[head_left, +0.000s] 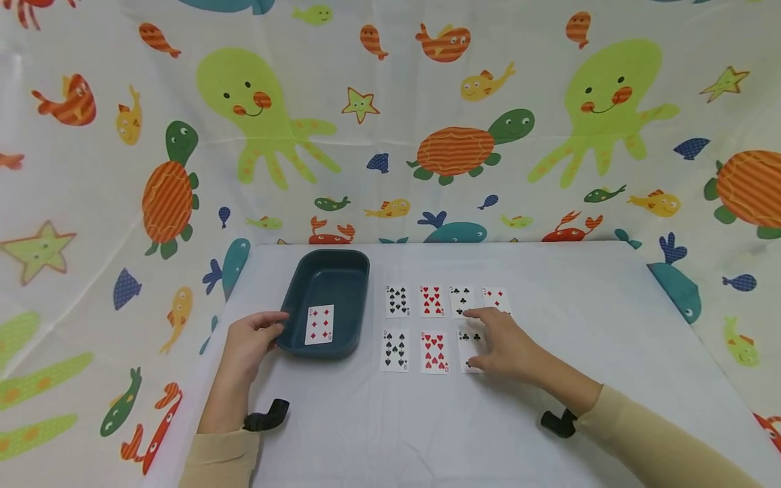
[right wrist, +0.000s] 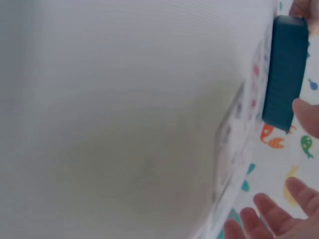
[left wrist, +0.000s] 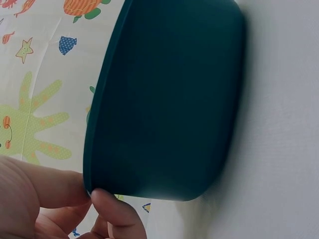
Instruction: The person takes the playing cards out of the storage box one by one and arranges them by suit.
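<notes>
At the left, a dark teal tray (head_left: pixel 360 325) stands on the table with a six of diamonds (head_left: pixel 319 324) in it. My left hand (head_left: pixel 247 342) pinches the tray's near left rim between thumb and fingers, as the left wrist view shows too. My right hand (head_left: pixel 506 346), its fingers spread, is over the right end of two rows of playing cards. It partly covers a lower clubs card (head_left: pixel 466 346) and overlaps an upper clubs card (head_left: pixel 462 298) and a diamonds card (head_left: pixel 495 297). In the right wrist view, the fingers (right wrist: pixel 274 216) are extended with nothing between them.
Between tray and right hand lie a spades card (head_left: pixel 398 301) and a hearts card (head_left: pixel 432 301) in the upper row. Below them are a nine of spades (head_left: pixel 394 351) and another hearts card (head_left: pixel 434 354). A sea-animal curtain (head_left: pixel 390 102) hangs behind the white table (head_left: pixel 390 427).
</notes>
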Demonstrator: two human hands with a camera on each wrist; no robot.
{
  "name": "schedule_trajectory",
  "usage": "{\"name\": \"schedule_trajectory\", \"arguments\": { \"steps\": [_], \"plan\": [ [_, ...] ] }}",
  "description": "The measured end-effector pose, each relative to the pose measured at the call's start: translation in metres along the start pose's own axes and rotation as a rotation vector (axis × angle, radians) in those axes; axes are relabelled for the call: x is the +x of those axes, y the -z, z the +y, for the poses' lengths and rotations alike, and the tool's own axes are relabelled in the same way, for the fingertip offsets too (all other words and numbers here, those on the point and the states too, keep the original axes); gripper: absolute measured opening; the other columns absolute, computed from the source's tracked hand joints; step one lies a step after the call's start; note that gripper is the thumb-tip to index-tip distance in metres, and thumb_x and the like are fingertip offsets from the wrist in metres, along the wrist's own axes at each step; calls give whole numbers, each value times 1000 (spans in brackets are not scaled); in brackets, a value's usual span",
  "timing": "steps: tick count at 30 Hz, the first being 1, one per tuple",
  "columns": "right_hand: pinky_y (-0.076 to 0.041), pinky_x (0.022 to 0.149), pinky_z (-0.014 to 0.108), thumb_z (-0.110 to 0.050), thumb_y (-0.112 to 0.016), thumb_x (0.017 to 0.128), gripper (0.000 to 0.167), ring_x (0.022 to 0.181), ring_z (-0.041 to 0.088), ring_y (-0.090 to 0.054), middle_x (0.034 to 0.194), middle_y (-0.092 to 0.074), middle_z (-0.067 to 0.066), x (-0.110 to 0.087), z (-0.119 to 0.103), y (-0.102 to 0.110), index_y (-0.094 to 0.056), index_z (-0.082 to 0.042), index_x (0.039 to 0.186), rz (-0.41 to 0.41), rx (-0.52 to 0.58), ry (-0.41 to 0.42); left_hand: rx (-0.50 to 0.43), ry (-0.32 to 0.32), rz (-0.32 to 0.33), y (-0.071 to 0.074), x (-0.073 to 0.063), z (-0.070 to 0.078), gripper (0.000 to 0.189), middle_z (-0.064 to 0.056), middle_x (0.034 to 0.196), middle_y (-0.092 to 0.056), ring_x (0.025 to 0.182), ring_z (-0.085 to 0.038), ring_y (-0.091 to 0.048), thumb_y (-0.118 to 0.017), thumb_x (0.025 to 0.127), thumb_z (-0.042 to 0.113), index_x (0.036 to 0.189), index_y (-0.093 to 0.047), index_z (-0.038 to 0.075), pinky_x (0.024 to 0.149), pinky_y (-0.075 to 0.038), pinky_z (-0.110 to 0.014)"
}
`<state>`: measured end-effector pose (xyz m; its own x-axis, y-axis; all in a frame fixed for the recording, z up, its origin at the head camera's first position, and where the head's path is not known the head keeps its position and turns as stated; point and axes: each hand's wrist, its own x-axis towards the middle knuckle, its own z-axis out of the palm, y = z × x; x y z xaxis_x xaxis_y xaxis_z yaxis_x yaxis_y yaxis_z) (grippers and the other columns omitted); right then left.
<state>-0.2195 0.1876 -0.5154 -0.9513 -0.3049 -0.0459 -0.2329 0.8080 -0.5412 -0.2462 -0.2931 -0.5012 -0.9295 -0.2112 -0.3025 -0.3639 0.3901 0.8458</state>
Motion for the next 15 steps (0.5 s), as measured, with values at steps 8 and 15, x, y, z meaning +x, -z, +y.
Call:
{"name": "schedule_trajectory", "arguments": {
  "steps": [8,15],
  "plan": [
    [-42,123,59,-26,-97,78,94,156,27,-43,164,-48,-7,4,-28,3,-48,-29,158,-74,172,63,1,-2,-4,-1,2,-1,35,-19,150,-57,118,-28,-55,-55,110,14,141,-70,6,78,-55,-15],
    [-41,125,56,-27,-97,78,94,159,26,-36,166,-46,-5,19,-60,-8,-47,-26,158,-76,159,200,4,-4,-12,1,2,-2,35,-21,152,-56,117,-28,-55,-55,111,15,142,-69,5,77,-55,-15]
  ]
}}
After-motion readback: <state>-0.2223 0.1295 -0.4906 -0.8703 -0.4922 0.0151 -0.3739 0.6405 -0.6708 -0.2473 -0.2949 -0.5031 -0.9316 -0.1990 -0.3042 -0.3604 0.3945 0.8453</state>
